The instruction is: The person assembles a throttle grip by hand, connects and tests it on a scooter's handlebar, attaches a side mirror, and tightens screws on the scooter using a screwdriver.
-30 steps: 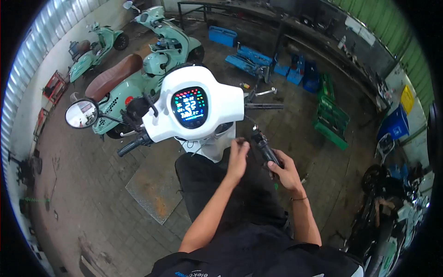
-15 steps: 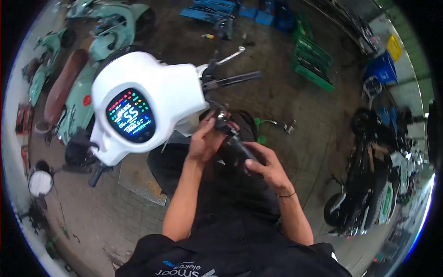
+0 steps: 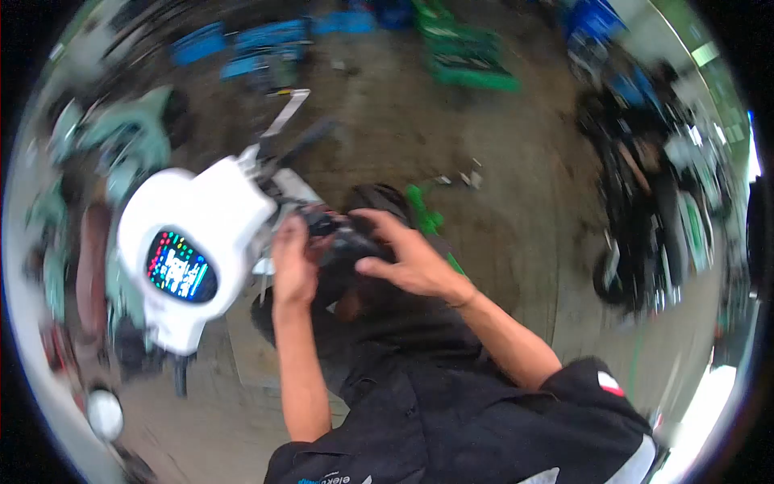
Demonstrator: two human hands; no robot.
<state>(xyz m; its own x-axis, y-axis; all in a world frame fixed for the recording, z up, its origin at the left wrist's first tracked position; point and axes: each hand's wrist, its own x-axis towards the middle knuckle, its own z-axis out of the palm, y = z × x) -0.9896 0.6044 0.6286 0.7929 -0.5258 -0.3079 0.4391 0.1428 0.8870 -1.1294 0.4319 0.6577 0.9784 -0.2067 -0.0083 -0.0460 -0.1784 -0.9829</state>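
Note:
A dark switch-and-grip assembly [image 3: 326, 230], blurred by motion, lies between my two hands just right of the white scooter's handlebar cover [image 3: 193, 218]. My left hand [image 3: 294, 262] is wrapped against its near end, fingers pointing up. Around its other end curls my right hand [image 3: 407, 258], thumb and fingers on either side of the dark body. The lit display [image 3: 181, 266] glows on the white cover. A bare handlebar tube [image 3: 310, 141] and a silver lever [image 3: 288, 111] stick out beyond the cover.
Mint-green scooters [image 3: 125, 137] stand at the left. Blue toolboxes [image 3: 266, 44] and a green toolbox [image 3: 468, 56] lie on the floor ahead. A dark motorcycle [image 3: 645, 194] is at the right. Small parts [image 3: 472, 176] and a green hose [image 3: 423, 208] are on the floor.
The view has swung right, so the scooter appears farther left and tilted. My left hand has come from apart to the dark assembly, which my right hand was holding alone.

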